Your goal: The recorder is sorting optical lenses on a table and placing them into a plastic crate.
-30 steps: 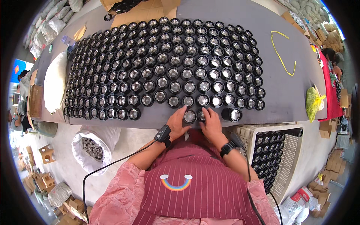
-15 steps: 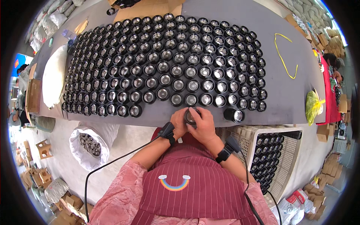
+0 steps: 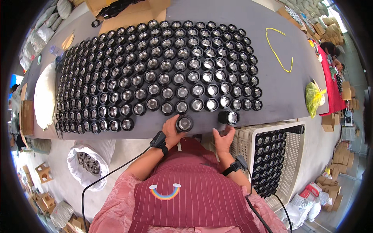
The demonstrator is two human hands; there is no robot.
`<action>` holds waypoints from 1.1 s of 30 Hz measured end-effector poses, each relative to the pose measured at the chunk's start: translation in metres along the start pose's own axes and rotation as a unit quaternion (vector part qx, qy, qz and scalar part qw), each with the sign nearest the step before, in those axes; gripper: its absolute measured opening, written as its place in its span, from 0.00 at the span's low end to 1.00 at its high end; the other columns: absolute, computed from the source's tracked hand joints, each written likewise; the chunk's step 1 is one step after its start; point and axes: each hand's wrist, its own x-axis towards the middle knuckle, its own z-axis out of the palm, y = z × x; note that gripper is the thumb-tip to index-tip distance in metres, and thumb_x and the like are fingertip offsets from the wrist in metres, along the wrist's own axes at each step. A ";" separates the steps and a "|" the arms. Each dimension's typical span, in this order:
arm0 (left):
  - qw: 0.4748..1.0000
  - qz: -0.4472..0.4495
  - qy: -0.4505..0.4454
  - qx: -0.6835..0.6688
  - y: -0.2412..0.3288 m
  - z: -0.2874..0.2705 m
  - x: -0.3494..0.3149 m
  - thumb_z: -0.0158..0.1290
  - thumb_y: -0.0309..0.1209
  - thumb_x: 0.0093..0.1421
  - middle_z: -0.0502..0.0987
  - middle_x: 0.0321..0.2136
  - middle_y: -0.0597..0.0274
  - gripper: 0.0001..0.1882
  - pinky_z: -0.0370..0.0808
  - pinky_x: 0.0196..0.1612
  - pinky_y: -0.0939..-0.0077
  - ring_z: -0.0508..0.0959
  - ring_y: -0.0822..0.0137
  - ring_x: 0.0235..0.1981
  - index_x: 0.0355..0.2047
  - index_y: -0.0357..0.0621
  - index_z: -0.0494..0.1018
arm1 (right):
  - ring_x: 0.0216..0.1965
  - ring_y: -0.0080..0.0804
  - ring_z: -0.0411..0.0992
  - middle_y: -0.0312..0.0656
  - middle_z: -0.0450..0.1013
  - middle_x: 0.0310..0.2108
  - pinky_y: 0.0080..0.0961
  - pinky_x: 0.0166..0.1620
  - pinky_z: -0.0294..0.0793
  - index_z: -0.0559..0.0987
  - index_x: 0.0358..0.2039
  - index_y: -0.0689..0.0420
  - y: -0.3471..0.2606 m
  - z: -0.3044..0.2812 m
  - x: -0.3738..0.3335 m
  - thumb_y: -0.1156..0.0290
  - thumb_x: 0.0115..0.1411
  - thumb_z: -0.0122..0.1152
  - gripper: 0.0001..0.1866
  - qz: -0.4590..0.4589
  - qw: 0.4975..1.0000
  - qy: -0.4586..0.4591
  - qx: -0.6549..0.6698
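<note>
At the table's near edge my left hand [image 3: 171, 130] grips a black cup-shaped piece [image 3: 184, 123] with a shiny silvery centre facing up. My right hand [image 3: 224, 140] is apart from it, fingers spread and nothing in them. Just beyond the right fingertips a single black piece [image 3: 229, 117] of the same kind rests tilted on the table. Past both hands stand many matching black pieces [image 3: 167, 93] in close rows, their silvery centres upward.
A pale plastic crate [image 3: 297, 163] filled with rows of black pieces is below the table on the right. An open white sack [image 3: 75, 157] of small metal parts stands on the floor at left. Yellow string [image 3: 274, 50] and a yellow-green bag [image 3: 314, 99] lie on the grey table [image 3: 256, 15].
My right hand has let go of the black piece and moved right toward the tilted one. The left hand keeps its hold. The whole view has shifted a little.
</note>
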 end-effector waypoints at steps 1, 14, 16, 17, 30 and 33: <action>1.000 0.012 -0.011 -0.011 0.000 0.002 0.001 0.74 0.33 0.36 0.75 0.48 0.52 0.46 0.70 0.55 0.57 0.74 0.48 0.51 0.57 0.43 0.67 | 0.52 0.46 0.66 0.53 0.66 0.50 0.38 0.57 0.66 0.62 0.56 0.67 0.011 -0.010 0.009 0.64 0.44 0.77 0.44 -0.003 0.998 0.042 -0.037; 0.995 -0.033 -0.084 -0.036 -0.031 -0.010 -0.006 0.71 0.24 0.37 0.74 0.51 0.49 0.43 0.70 0.57 0.60 0.73 0.49 0.53 0.57 0.39 0.66 | 0.56 0.54 0.65 0.53 0.67 0.53 0.40 0.59 0.67 0.63 0.59 0.59 0.048 0.021 0.058 0.68 0.38 0.80 0.48 -0.088 0.995 0.053 -0.009; 0.992 -0.092 -0.062 -0.059 -0.033 -0.008 -0.011 0.71 0.25 0.37 0.75 0.50 0.51 0.42 0.70 0.57 0.60 0.74 0.49 0.52 0.56 0.40 0.68 | 0.55 0.53 0.66 0.55 0.68 0.52 0.41 0.58 0.67 0.64 0.58 0.61 0.055 0.017 0.065 0.67 0.38 0.80 0.47 -0.045 0.999 0.022 0.001; 0.998 -0.042 -0.054 0.003 -0.017 -0.011 -0.006 0.72 0.28 0.39 0.75 0.49 0.52 0.40 0.71 0.56 0.59 0.75 0.48 0.51 0.55 0.41 0.69 | 0.53 0.52 0.68 0.54 0.69 0.50 0.42 0.57 0.68 0.66 0.55 0.61 0.050 0.011 0.063 0.67 0.37 0.81 0.45 -0.019 1.000 0.011 -0.018; 0.999 0.047 -0.001 -0.001 -0.007 -0.009 0.007 0.68 0.30 0.43 0.79 0.41 0.51 0.30 0.75 0.44 0.55 0.78 0.46 0.43 0.49 0.45 0.72 | 0.48 0.47 0.73 0.48 0.73 0.46 0.38 0.51 0.72 0.70 0.51 0.61 -0.117 0.019 -0.022 0.72 0.39 0.78 0.37 -0.248 0.952 -0.165 0.072; 0.994 0.003 -0.090 -0.056 0.025 -0.039 0.029 0.66 0.30 0.45 0.81 0.35 0.53 0.22 0.78 0.38 0.55 0.80 0.46 0.37 0.43 0.49 0.76 | 0.48 0.48 0.72 0.49 0.72 0.46 0.38 0.51 0.72 0.70 0.51 0.60 -0.132 0.026 -0.028 0.72 0.39 0.78 0.37 -0.270 0.948 -0.158 0.058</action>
